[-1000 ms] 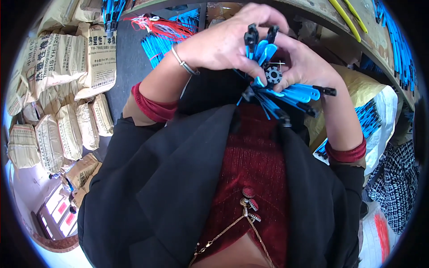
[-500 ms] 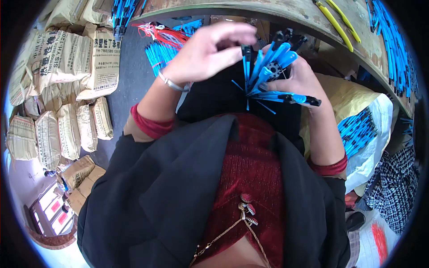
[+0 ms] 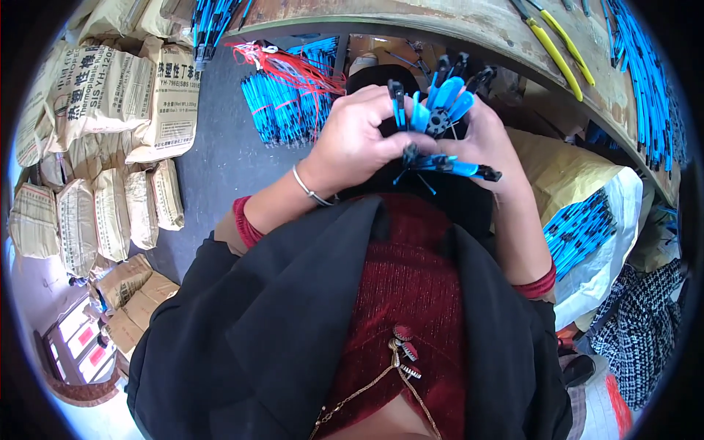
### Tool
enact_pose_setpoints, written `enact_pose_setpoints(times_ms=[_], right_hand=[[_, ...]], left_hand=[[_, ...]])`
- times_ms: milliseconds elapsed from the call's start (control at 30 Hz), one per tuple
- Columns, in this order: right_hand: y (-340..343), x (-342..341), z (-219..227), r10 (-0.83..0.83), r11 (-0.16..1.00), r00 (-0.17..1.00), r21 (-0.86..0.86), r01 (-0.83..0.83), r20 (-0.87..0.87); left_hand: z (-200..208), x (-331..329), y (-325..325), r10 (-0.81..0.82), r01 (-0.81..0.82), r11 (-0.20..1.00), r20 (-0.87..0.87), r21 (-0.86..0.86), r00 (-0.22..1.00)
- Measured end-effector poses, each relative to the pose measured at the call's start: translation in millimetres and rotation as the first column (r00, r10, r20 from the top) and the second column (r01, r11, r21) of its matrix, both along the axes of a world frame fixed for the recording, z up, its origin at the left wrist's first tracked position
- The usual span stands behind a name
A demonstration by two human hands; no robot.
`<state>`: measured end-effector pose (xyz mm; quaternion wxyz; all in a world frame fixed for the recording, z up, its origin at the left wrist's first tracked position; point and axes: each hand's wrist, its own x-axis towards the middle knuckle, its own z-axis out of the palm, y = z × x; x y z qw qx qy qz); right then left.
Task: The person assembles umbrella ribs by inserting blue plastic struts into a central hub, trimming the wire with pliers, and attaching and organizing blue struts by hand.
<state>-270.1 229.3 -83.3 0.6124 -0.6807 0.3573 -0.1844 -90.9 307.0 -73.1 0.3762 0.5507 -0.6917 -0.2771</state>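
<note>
Centrally, blue strips (image 3: 444, 94), fanned between left grip (image 3: 359, 136), right grip (image 3: 482, 143)

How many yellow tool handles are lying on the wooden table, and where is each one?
2: a left yellow handle and, close beside it, a right yellow handle, both in the picture's upper right. None seems hidden.

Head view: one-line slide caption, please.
Right hand holds blue-and-black strips fanned around a dark notched wheel; left hand touches them.
</note>
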Motion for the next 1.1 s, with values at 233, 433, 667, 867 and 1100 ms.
enact_pose_setpoints(times_ms=[233,433,667,867,1100], right_hand=[[9,0,-4,-0.133,0.947,0.99,-0.3,0.111,-0.053],[15,-8,13,-0.344,0.765,0.908,-0.632,0.122,-0.241],[8,-13,-9,-0.023,1.0,0.998,-0.013,0.023,0.053],[-4,-14,-13,0.102,0.988,0.99,-0.122,-0.09,0.101],[-6,-18,-20,0.08,0.992,0.989,-0.11,-0.066,0.128]], left_hand=[[-10,-14,-2,0.107,-0.123,0.983,-0.115,-0.14,0.988],[-13,-11,-6,0.167,-0.176,0.963,-0.061,-0.204,0.984],[-12,-13,-8,0.125,-0.137,0.971,-0.075,-0.193,0.989],[-8,-10,-14,-0.012,0.025,0.978,0.065,-0.206,0.998],[-12,-14,-16,0.021,-0.02,0.973,0.0,-0.231,1.0]])
